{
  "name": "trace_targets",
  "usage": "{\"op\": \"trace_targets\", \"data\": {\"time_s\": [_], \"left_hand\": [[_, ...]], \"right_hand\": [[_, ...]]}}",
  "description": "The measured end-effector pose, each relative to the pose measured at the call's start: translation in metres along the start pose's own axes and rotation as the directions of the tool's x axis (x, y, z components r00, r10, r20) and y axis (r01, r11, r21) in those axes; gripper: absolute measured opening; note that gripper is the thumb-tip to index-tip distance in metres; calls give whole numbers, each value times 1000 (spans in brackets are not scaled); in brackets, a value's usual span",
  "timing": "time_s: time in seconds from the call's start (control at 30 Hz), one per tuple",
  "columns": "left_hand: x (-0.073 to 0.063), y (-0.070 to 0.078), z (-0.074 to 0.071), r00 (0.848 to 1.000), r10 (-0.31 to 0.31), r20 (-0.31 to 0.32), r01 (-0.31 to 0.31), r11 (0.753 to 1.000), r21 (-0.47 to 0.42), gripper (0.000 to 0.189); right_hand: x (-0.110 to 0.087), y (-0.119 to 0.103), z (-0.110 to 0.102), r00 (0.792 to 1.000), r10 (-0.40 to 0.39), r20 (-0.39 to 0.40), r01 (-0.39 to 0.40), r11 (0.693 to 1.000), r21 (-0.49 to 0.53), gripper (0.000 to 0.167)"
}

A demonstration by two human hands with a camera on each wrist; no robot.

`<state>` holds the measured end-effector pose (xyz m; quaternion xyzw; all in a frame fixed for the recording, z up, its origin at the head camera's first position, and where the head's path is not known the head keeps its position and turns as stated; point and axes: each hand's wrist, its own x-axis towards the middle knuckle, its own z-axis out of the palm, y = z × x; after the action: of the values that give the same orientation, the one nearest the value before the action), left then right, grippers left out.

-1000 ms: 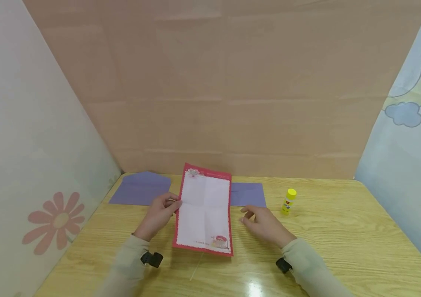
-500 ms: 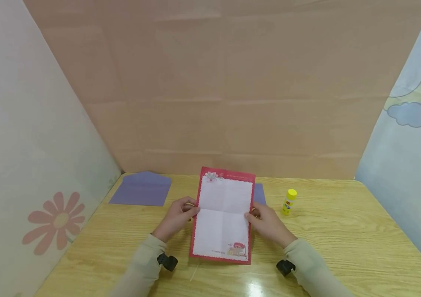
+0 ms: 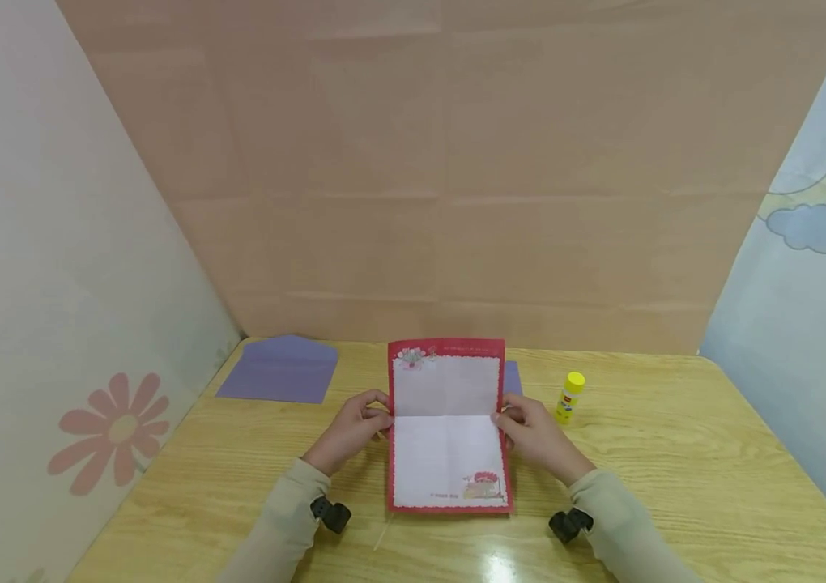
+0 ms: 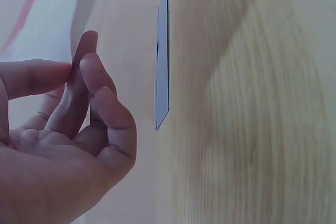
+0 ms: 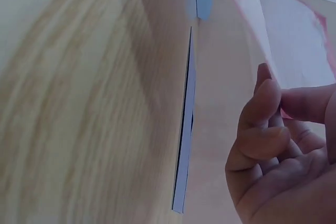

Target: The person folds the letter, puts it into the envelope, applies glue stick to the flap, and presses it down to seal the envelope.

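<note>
Paper is spanning the space between your two hands: a red-bordered white sheet (image 3: 448, 429), held over the middle of the table (image 3: 675, 461), with its long axis running from the far edge toward the near edge. Your left hand (image 3: 351, 431) is pinching its left border between thumb and fingers, and your right hand (image 3: 538, 436) is pinching its right border in the same way, so each grip is narrow and holding paper. Neither hand is sitting clearly nearer to the sheet; it is lying directly inward from both. The relation that counts is the cross crease, which is running from one grip to the other, square to the long axis and about level with your thumbs. Above that line the upper half is standing steeper, leaning toward the far edge; below it the lower half is sloping toward the near edge, and you cannot tell whether its bottom border is touching the table. Behind the sheet, a purple piece (image 3: 513, 379) is showing only at its right side. A purple envelope (image 3: 278, 374) is lying near the far left corner, and a yellow glue stick (image 3: 569, 399) is standing just beyond your right hand.
</note>
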<state>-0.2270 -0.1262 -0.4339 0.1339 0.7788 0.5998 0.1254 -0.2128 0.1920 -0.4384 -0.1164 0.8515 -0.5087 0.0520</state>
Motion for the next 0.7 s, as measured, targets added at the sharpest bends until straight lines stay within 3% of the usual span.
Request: {"op": "trace_targets", "data": {"time_s": [0.3, 0.43, 0.7], "left_hand": [[1, -1, -1, 999, 22, 27, -22, 1000, 14, 7], [1, -2, -1, 999, 35, 32, -36, 999, 34, 14], [1, -1, 0, 1000, 1, 6, -1, 999, 33, 19]], "right_hand": [[-3, -2, -5, 999, -46, 16, 42, 984, 174, 15], [-5, -2, -7, 999, -40, 25, 35, 980, 197, 18], [-7, -6, -7, 1000, -19, -1, 18, 985, 171, 20]]}}
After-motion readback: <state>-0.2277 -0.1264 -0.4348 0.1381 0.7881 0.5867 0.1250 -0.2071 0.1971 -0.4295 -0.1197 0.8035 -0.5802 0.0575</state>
